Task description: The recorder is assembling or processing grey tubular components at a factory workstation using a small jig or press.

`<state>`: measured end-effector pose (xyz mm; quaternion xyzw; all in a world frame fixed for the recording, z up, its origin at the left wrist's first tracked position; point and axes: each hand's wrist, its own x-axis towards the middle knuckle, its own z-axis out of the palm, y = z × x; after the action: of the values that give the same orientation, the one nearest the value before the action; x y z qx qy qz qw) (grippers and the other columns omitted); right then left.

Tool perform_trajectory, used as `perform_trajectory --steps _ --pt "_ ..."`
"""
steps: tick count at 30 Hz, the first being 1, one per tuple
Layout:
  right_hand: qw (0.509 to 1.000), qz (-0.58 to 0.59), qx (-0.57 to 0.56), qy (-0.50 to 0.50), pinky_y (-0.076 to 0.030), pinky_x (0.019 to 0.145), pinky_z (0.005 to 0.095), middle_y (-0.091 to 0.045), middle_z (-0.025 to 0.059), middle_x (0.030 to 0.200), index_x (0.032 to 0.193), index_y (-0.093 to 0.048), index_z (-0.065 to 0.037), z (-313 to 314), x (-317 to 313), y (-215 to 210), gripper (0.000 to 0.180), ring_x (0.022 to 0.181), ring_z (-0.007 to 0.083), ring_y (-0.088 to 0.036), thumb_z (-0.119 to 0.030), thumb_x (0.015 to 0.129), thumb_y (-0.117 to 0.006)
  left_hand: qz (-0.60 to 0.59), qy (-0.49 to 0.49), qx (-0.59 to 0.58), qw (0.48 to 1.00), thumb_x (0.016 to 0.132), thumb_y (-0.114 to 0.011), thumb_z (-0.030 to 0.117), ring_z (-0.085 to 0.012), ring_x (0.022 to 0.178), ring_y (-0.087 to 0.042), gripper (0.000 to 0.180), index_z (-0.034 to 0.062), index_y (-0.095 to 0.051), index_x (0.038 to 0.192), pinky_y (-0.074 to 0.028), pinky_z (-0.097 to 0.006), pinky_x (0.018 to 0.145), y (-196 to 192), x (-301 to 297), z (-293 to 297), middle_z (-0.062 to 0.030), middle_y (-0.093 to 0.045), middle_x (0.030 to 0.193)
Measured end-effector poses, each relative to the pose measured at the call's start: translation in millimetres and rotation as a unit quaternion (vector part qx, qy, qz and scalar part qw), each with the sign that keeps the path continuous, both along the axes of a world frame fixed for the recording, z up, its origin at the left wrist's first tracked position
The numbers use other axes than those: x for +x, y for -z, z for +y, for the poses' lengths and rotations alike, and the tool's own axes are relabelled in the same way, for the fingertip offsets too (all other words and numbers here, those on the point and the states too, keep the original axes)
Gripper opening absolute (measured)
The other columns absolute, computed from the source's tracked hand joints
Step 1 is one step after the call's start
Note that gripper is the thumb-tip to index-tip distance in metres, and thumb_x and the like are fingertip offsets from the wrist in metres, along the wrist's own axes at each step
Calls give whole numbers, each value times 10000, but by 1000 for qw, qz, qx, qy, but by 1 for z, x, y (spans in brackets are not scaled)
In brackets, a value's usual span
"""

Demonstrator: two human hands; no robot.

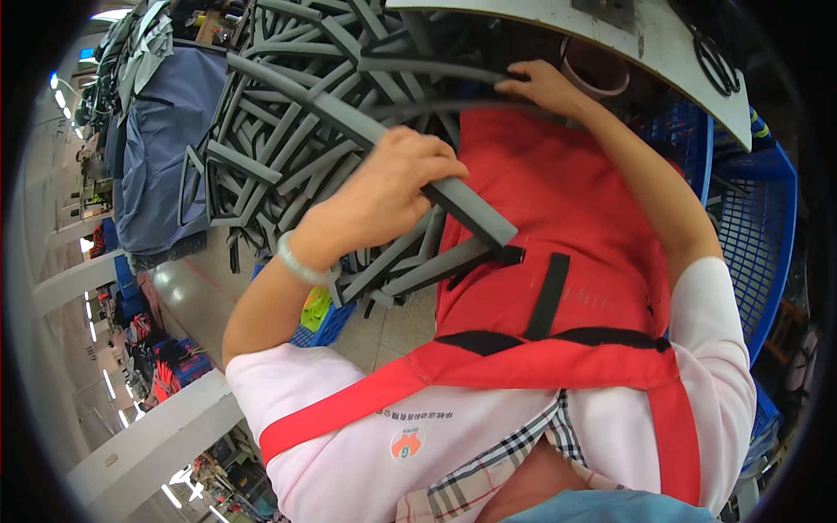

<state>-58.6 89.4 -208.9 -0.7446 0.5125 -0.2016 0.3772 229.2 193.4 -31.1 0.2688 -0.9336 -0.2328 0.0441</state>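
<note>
My left hand [384, 183], with a pale bangle on its wrist, is closed around a long grey padded bar [471, 212]. The bar slants from the upper left down to a squared corner in front of the red apron [558, 166]. My right hand [545, 87] reaches forward by the light tabletop. Its fingers are closed at the end of a thin, curved grey strip [436, 67]. A big tangled heap of similar grey angled pieces [288, 131] lies ahead and to the left. Whether the bar and the strip belong to one piece, I cannot tell.
The tabletop [645, 52] overhangs at the far right, with black scissors [715, 65] on it. Under its edge sits a pinkish round bucket [595, 74]. Blue plastic crates [754, 235] stand to the right. Blue-grey cloth [170, 139] drapes a pile at left.
</note>
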Motion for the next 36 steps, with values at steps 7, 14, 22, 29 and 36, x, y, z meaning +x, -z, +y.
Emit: perform_trajectory --steps 7,14,22,29,36 --pt "993 71 47 -86 -474 746 387 -643 199 890 979 -617 54 96 -60 -172 311 820 290 -616 -179 786 -692 224 -45 50 972 816 -642 60 -256 988 -602 215 16 -649 1026 -471 -335 871 -9 -50 -28 -116 -630 1063" --pt "977 80 -66 -185 -493 762 410 -628 173 910 993 -614 -6 174 -59 -238 270 843 372 -594 -90 743 -670 145 75 32 986 846 -697 307 -354 749 -610 428 35 -584 1157 -484 -394 694 -34 -126 20 -148 -648 813" --pt "953 -234 -110 156 -459 780 228 -566 7 866 1029 -576 0 163 -93 -186 194 855 88 -553 -13 837 -551 90 -6 88 992 874 -663 178 -159 649 -597 192 5 -638 954 -442 -292 585 -54 -140 -36 -114 -616 722" --pt "978 -14 -191 85 -437 854 277 -581 62 970 1123 -558 -18 122 -108 -258 335 960 161 -545 -71 791 -555 224 -47 314 921 938 -637 201 -51 672 -555 248 -24 -664 1036 -444 -200 585 -84 -188 -64 22 -618 757" --pt "960 6 -238 145 -470 828 302 -657 137 1019 1229 -552 -31 100 -128 -175 314 868 250 -607 -58 916 -545 117 -54 88 988 907 -655 177 -79 637 -555 218 -20 -694 992 -448 -234 587 -41 -188 -106 -29 -637 727"
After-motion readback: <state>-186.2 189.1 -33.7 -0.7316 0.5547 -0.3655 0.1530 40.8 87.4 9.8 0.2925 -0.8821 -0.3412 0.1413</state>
